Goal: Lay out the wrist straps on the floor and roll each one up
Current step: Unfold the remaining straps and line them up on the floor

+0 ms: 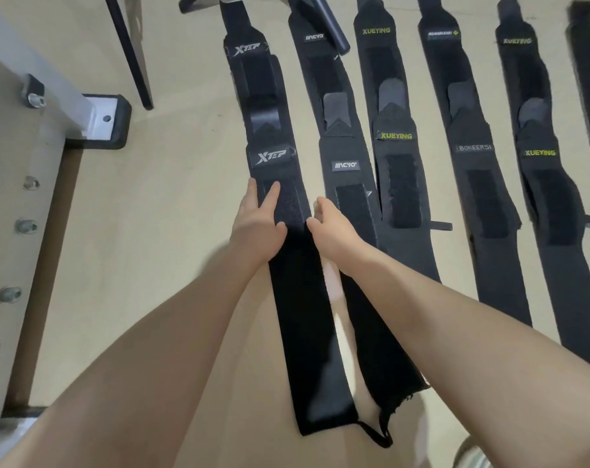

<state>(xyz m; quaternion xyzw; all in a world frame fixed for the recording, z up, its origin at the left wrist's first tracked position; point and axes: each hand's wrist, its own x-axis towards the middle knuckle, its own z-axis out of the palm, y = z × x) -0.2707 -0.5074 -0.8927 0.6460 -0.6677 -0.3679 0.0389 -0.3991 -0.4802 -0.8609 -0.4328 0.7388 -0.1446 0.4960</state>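
Several black wrist straps lie flat in rows on the beige floor point(172, 204). The nearest XTEP strap point(300, 309) runs from its logo tab down to a thumb loop near my body. My left hand point(258, 217) rests flat on its left edge by the velcro patch, fingers straight. At the strap's right edge, my right hand point(330, 224) has its fingers curled under and hidden. A second XTEP strap point(253, 86) lies beyond. Straps marked IINCYO point(346, 184), XUEYING point(400, 184) and BOKEERSI point(483, 204) lie to the right.
A grey metal frame with a rubber-footed base point(101, 119) and a bolted board point(20, 228) stands at the left. A thin black leg point(131, 55) and a black tube point(330, 25) sit at the top, the tube lying over a far strap.
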